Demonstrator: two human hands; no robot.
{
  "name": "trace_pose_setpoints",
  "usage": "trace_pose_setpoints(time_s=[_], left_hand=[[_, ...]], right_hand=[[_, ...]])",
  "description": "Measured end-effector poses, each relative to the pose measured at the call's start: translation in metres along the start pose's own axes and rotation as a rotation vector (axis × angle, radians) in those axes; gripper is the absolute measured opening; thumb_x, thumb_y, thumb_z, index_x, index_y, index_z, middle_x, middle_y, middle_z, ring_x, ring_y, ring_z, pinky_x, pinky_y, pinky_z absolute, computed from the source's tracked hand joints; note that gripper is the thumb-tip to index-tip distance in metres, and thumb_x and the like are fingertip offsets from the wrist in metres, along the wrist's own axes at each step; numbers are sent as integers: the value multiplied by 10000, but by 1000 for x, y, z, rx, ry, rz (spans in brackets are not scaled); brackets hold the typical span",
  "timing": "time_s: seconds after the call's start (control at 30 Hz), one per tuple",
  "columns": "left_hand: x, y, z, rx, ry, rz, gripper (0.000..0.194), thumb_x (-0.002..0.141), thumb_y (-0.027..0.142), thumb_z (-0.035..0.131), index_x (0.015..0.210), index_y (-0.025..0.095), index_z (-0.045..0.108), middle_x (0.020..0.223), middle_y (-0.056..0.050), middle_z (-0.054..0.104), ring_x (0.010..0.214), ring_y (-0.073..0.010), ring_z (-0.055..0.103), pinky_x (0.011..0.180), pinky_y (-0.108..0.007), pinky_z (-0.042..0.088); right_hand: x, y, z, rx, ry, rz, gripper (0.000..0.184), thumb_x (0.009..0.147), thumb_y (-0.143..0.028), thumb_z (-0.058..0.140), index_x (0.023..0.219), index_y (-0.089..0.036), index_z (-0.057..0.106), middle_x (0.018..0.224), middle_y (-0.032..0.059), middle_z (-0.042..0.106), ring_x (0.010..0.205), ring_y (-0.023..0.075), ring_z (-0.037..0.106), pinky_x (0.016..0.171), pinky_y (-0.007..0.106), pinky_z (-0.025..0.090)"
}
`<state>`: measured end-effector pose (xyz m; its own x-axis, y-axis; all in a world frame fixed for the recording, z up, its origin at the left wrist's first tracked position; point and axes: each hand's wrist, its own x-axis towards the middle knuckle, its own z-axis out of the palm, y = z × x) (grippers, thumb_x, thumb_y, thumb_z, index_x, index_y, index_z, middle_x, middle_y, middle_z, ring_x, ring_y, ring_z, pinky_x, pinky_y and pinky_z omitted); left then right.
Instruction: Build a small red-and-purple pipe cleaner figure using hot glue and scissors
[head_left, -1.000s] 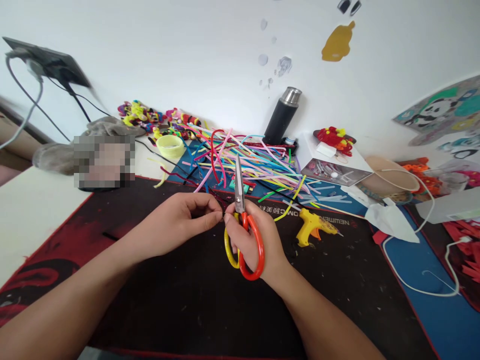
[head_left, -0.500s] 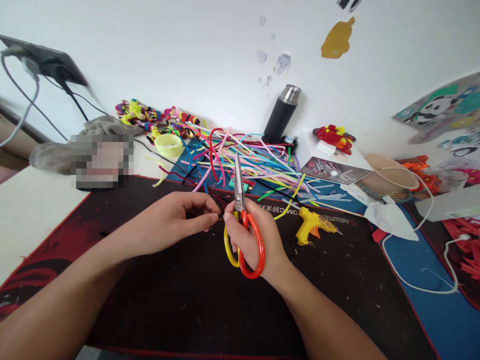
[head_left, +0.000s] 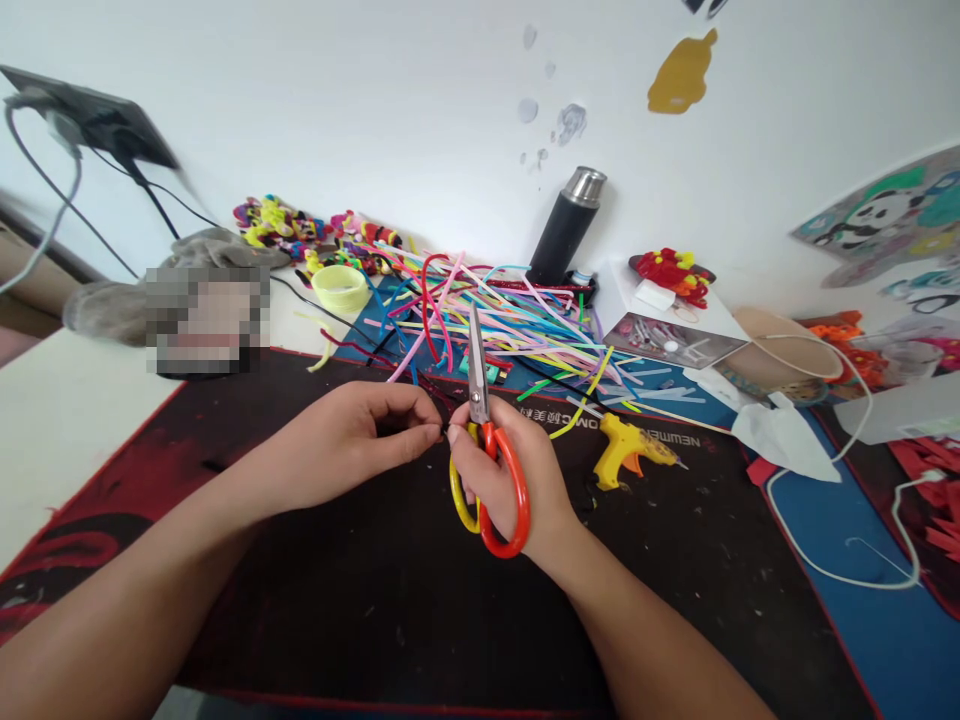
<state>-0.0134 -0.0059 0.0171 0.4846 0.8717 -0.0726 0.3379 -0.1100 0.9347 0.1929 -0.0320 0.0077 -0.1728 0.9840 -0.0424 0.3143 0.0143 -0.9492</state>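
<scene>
In my right hand (head_left: 517, 475) is a pair of scissors (head_left: 491, 440) with one red and one yellow handle, its blades closed and pointing away from me. The right thumb and fingertips come close to those of my left hand (head_left: 367, 435). My left hand is closed in a pinch; a small dark piece seems to show at its fingertips, too small to name. Both hands are above the black mat (head_left: 390, 600). Behind them lies a loose heap of colourful pipe cleaners (head_left: 495, 320).
A yellow hot glue gun (head_left: 634, 450) lies to the right of my hands. A black thermos (head_left: 566, 228) stands by the wall. Back left are a yellow tape roll (head_left: 341, 290) and fuzzy figures (head_left: 277, 225). A white cable (head_left: 825, 580) loops at the right.
The whole view has shifted very slightly. Both hands keep nearly the same pose, with the scissors still in the right hand.
</scene>
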Motion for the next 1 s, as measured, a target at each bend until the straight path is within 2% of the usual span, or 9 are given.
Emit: trace_pose_setpoints(time_s=[0.3, 0.5, 0.63, 0.8, 1.0], left_hand=[[0, 5, 3, -30, 18, 4, 210, 922, 361, 708, 796, 194, 730, 690, 23, 616, 632, -134, 497, 580, -228, 398], [0, 2, 2, -33, 54, 15, 196, 900, 341, 717, 766, 199, 704, 679, 34, 588, 617, -127, 476, 576, -228, 393], [-1, 3, -6, 2, 182, 30, 233, 911, 393, 723, 783, 199, 718, 713, 14, 638, 659, -147, 529, 621, -244, 429], [-1, 7, -13, -10, 379, 49, 232, 886, 406, 731, 784, 200, 703, 704, 12, 639, 654, -154, 538, 626, -255, 443], [0, 3, -13, -47, 418, 53, 261, 895, 432, 739, 803, 190, 705, 718, 12, 644, 655, -147, 534, 627, -251, 438]], right_hand=[[-1, -1, 3, -22, -5, 14, 67, 936, -302, 625, 890, -254, 629, 610, -52, 597, 484, 146, 572, 514, 249, 480], [2, 2, 1, 62, -10, -15, 75, 928, -329, 638, 913, -256, 629, 609, -61, 584, 499, 151, 585, 520, 252, 484], [3, 3, -1, 107, -1, 17, 95, 937, -342, 654, 920, -253, 629, 589, -72, 561, 474, 146, 563, 510, 253, 472], [0, 2, 0, 14, -9, -12, 82, 961, -310, 635, 904, -252, 633, 604, -52, 599, 512, 161, 598, 528, 255, 476], [-3, 2, 7, -170, -97, -38, 72, 935, -257, 628, 886, -243, 679, 712, -14, 703, 622, 174, 673, 608, 257, 498]])
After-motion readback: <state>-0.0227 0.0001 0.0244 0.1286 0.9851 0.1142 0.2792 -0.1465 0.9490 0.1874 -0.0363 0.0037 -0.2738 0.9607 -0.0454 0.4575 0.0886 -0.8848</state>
